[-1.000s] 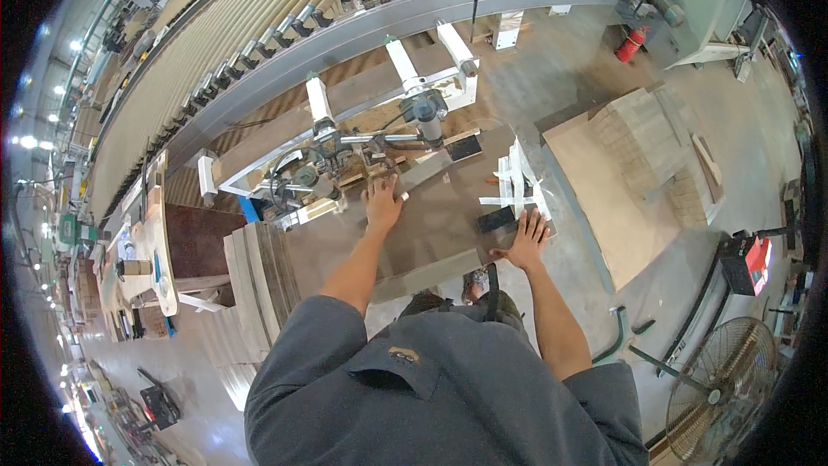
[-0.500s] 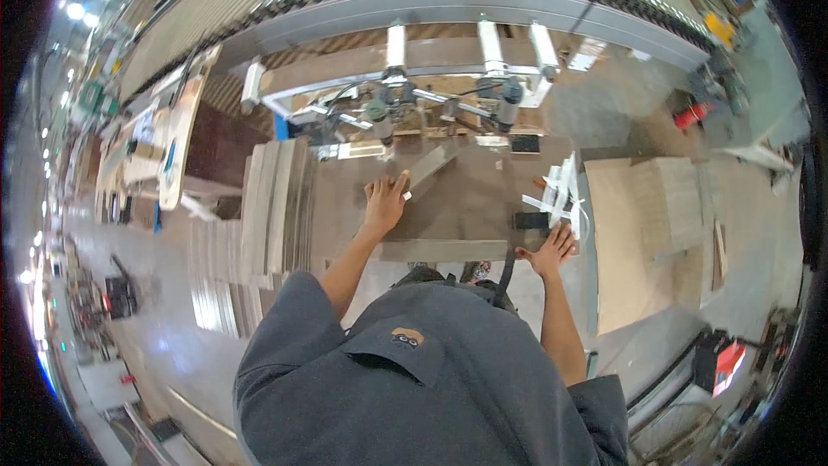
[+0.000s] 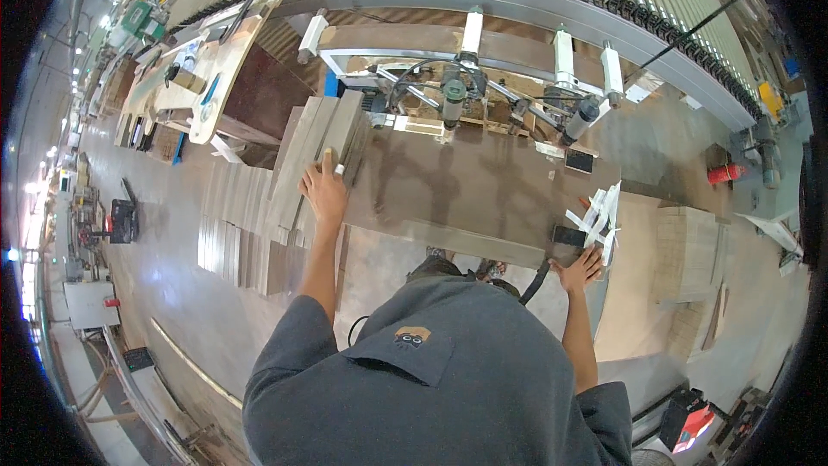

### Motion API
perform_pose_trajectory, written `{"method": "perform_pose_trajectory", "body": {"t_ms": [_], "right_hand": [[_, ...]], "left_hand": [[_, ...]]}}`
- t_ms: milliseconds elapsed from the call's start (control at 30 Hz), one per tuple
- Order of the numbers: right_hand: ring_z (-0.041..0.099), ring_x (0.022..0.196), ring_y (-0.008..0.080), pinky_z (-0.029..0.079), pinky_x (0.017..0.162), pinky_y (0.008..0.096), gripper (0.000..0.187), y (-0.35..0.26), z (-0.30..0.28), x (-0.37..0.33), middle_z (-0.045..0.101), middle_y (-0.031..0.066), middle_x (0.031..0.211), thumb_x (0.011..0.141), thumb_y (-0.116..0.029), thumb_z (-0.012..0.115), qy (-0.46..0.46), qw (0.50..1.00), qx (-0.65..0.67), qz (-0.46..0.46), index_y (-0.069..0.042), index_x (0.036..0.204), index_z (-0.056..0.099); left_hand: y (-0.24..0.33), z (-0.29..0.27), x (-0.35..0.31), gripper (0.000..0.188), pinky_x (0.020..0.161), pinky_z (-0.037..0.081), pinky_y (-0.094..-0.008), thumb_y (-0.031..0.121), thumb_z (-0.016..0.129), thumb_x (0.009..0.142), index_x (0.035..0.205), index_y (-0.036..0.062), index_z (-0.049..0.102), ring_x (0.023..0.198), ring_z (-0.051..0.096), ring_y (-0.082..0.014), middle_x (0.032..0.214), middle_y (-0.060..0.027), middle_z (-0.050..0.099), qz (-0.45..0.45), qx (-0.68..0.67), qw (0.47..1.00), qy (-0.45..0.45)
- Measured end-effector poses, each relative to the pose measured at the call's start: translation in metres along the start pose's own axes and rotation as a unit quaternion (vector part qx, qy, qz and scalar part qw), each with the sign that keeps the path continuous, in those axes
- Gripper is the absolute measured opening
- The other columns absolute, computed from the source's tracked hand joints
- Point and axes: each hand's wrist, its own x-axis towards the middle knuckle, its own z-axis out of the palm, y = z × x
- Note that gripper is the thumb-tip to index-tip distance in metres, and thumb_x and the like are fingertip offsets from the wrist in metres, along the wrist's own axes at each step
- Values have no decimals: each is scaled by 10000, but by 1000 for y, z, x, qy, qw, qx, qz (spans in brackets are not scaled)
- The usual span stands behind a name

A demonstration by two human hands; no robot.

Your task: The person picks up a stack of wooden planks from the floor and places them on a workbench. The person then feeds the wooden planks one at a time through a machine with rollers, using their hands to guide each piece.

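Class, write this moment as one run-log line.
left hand: at board stack | right hand: at bench corner, by white strips

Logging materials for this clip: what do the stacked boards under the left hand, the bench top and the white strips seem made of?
Stacked boards: probably wood or wood-based panel, matte grey-brown, given their flat faces and straight edges.
Bench top: perhaps smooth brown laminated board, judging by its even colour.
White strips: thin and overlapping, possibly tape or paper; too small to settle.
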Motion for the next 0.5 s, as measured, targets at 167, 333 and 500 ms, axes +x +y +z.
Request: {"method": "perform_pose_trajectory", "body": {"t_ms": [167,333,500], "right_hand": [[-162,1567,469,-60,1226,652,1517,19,19,0,-132,181,1732,634,-760,828,15,1000,0,11,-123,1666,-85],[-120,1562,499,-91,1222,644,1494,16,16,5,-49,229,1727,621,-812,791,29,999,6,-13,-18,1654,60],[-152,1576,447,-61,1242,623,1536,-7,-3,3,-100,198,1734,587,-853,780,12,1000,6,8,-80,1670,13]], "left_hand": [[-19,23,19,454,1093,337,-540,172,648,922,1375,172,624,1187,546,-329,1227,-115,586,1,69,998,1],[19,34,11,395,1070,358,-531,147,662,895,1290,163,675,1189,551,-330,1230,-107,603,49,12,998,29],[123,39,-70,449,1009,438,-491,127,727,795,1242,132,691,1152,602,-339,1225,-111,658,318,-247,901,-164]]}}
